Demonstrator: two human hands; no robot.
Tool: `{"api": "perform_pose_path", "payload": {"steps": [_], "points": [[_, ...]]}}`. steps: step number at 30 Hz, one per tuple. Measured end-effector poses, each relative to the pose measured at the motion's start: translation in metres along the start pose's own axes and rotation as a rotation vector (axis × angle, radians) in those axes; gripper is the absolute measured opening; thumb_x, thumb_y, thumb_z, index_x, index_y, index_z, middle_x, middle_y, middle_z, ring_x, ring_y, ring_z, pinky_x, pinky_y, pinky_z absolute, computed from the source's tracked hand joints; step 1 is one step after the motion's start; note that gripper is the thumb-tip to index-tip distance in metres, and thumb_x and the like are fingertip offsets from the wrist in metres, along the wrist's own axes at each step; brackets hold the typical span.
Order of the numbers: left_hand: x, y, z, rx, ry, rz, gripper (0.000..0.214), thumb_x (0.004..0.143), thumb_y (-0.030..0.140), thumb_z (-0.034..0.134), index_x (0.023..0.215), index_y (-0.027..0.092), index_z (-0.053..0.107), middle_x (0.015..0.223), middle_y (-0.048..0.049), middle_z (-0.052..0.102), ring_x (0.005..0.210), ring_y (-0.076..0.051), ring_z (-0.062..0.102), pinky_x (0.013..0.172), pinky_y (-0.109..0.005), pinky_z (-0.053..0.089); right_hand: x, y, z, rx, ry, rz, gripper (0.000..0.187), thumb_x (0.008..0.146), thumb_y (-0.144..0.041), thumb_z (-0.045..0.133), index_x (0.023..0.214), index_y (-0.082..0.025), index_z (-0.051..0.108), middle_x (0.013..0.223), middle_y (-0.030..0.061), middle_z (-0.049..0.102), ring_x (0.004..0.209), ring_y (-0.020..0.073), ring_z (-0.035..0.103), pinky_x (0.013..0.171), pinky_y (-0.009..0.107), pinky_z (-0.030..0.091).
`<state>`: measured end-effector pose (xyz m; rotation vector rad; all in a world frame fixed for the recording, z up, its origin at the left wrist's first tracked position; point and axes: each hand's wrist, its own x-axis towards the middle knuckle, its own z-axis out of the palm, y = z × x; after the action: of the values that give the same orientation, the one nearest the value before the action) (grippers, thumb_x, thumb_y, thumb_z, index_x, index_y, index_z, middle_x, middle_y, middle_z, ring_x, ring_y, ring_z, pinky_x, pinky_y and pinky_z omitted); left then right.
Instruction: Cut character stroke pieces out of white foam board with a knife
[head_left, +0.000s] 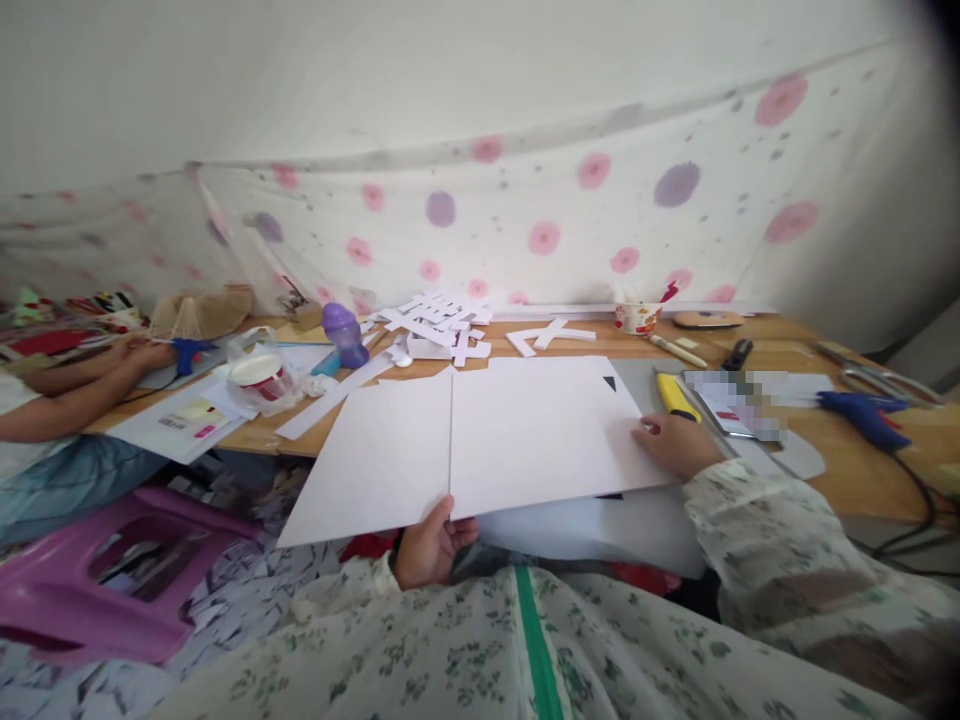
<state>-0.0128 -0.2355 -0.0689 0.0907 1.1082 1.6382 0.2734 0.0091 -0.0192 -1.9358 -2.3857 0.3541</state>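
Note:
A large white foam board [540, 430] with a straight line or seam across it lies in front of me, its near edge hanging over the table. My left hand [435, 545] grips that edge at the seam, thumb on top and fingers beneath. At the board's right edge, my right hand [679, 445] pinches the border between thumb and fingers. A small black triangle [610, 383] marks the board's far right corner. Just beyond my right hand lies a yellow utility knife [677, 397] on a grey mat.
White cut pieces [431, 320] are heaped at the back. To the right are a blue glue gun [866, 415] with its cable, scissors [885, 380] and a phone [739, 410]. A purple bottle [345, 335] and a bagged tub [259, 378] stand left, near another person's arms [82, 385] and a pink stool [112, 590].

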Motion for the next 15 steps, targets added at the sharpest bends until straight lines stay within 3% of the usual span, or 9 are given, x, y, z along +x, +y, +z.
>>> {"api": "perform_pose_path", "payload": {"steps": [5,8,11,13,15], "points": [[-0.004,0.005,0.011,0.034,-0.029,0.035,0.007,0.081,0.014,0.063,0.087,0.01,0.065,0.075,-0.0107,0.075,0.063,-0.024,0.072,0.048,-0.029,0.057,0.004,-0.007,0.007,0.131,-0.023,0.032,0.032,0.092,-0.037,0.054,0.108,-0.014,0.069,0.113,0.0161,0.069,0.104,0.0289,0.065,0.087,0.039,0.047],[-0.008,0.009,0.02,0.033,-0.056,0.094,0.007,0.075,0.014,0.068,0.082,0.012,0.067,0.079,-0.0084,0.076,0.07,-0.022,0.072,0.059,-0.029,0.06,0.004,-0.012,0.007,0.251,-0.004,0.05,0.027,0.087,-0.035,0.057,0.095,-0.015,0.072,0.109,0.0176,0.07,0.106,0.0332,0.063,0.087,0.041,0.044],[-0.016,0.017,0.024,0.043,-0.092,0.175,0.021,0.066,0.02,0.076,0.086,0.018,0.07,0.088,-0.0051,0.077,0.084,-0.025,0.072,0.072,-0.035,0.063,0.0,-0.015,0.003,0.446,0.026,0.037,0.019,0.081,-0.032,0.061,0.072,-0.017,0.068,0.09,0.0154,0.072,0.1,0.0328,0.064,0.088,0.043,0.043],[-0.02,0.033,0.018,0.116,-0.066,0.3,0.037,0.06,0.028,0.081,0.094,0.027,0.07,0.093,-0.0024,0.077,0.091,-0.027,0.071,0.067,-0.034,0.063,-0.003,-0.019,-0.002,0.624,0.053,0.0,0.021,0.078,-0.034,0.064,0.063,-0.019,0.064,0.079,0.0119,0.071,0.093,0.0313,0.065,0.087,0.043,0.044],[-0.022,0.063,0.007,0.297,-0.059,0.44,0.033,0.062,0.038,0.079,0.093,0.031,0.071,0.085,-0.0017,0.077,0.093,-0.03,0.07,0.068,-0.037,0.064,-0.008,-0.027,-0.008,0.84,0.087,-0.058,0.023,0.079,-0.042,0.061,0.07,-0.021,0.065,0.076,0.0086,0.071,0.088,0.0287,0.066,0.084,0.042,0.046]]}}
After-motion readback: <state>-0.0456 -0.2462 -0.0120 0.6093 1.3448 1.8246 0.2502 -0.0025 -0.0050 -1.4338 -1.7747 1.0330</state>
